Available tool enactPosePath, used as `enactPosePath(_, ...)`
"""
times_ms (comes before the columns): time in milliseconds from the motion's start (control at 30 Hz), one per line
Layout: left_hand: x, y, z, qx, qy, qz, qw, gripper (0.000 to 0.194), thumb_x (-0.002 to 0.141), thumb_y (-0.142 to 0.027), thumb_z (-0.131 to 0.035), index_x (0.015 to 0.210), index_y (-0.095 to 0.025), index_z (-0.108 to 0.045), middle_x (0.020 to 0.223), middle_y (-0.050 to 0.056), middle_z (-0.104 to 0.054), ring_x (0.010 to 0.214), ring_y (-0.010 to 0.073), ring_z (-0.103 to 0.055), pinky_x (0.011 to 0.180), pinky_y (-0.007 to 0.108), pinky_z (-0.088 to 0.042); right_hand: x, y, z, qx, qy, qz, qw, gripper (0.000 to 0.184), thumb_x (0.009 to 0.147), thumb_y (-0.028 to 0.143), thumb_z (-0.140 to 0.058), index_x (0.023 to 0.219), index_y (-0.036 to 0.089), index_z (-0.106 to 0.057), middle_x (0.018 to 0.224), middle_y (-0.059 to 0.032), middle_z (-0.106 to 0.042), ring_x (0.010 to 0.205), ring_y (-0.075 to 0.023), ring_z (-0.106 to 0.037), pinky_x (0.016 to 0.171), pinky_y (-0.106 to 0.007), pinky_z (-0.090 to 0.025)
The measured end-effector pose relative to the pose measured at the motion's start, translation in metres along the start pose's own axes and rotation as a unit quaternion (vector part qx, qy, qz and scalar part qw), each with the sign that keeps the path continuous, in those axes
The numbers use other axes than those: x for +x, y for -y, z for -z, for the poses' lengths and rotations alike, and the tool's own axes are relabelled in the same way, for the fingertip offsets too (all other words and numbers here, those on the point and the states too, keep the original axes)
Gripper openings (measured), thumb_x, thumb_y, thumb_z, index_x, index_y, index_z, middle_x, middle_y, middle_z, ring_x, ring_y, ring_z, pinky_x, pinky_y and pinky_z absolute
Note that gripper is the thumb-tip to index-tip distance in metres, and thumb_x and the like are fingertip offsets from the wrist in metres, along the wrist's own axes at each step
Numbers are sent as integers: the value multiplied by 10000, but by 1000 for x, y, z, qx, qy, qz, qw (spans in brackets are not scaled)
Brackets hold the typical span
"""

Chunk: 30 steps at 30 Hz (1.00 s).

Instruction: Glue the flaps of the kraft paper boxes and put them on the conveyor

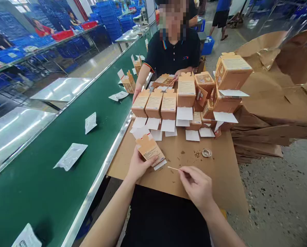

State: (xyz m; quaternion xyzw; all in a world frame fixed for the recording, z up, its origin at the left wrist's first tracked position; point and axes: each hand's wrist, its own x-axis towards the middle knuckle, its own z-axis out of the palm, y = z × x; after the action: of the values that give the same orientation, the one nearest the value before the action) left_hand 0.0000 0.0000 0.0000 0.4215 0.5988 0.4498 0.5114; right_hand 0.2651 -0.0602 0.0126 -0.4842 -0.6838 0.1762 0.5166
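left hand (140,165) is gripping printed carton (150,150) tilted over brown tabletop (207,178), right hand (197,186) is pinching cotton swab (173,168) in fingertips, tip hovering just beside carton's lower edge. guessing swab-to-carton step's going on, next move probably calling for steady carton, light touch.
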Motion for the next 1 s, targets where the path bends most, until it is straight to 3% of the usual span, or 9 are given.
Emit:
enactPosePath(167,4,-8,-1,3,0,-5,1000,863,716,-571,-1145,1374,-259,-682,1313,126,-872,1266,396,-869,1101,557,-711,1,-7,-40,-11,33,2,999,275,1172,172,-642,985,242,-831,770,-2,-761,633,-144,-701,672,-234,-624)
enactPosePath(333,5,-16,-5,-20,8,-3,1000,900,676,-609,-1145,1363,-263,-679,1297,119,-880,1238,385,-879,1080,546,-726,5,-15,-51,-25,51,14,998,347,1204,206,-602,940,247,-823,746,-6,-733,626,-147,-683,648,-237,-587)
enactPosePath(467,1,-13,-4,2,13,-15,1000,881,665,-588,-1144,1326,-255,-668,1279,121,-878,1229,383,-881,1071,544,-728,5,-11,-38,-24,37,11,999,304,1194,175,-625,960,245,-806,762,4,-736,624,-141,-676,659,-238,-594)
enactPosePath(633,-12,-6,-4,82,8,-64,995,893,668,-561,-1118,1380,-261,-670,1323,145,-856,1276,412,-861,1104,587,-714,-6,-1,-2,-21,16,-10,1000,236,1188,165,-675,1001,244,-796,807,5,-770,632,-134,-695,639,-233,-605)
enactPosePath(733,-17,-5,-2,127,20,-64,990,783,721,-546,-1073,1351,-268,-702,1336,153,-871,1281,419,-862,1119,613,-708,-11,1,15,-20,2,-25,999,210,1168,150,-705,1011,250,-802,826,4,-792,640,-137,-713,634,-231,-615)
enactPosePath(1000,-18,-12,-3,157,31,-52,986,674,705,-456,-1064,1258,-253,-736,1241,162,-915,1178,446,-902,1037,635,-746,-12,1,28,-23,-30,-36,999,218,1140,118,-721,994,257,-806,809,9,-783,623,-134,-694,605,-230,-611)
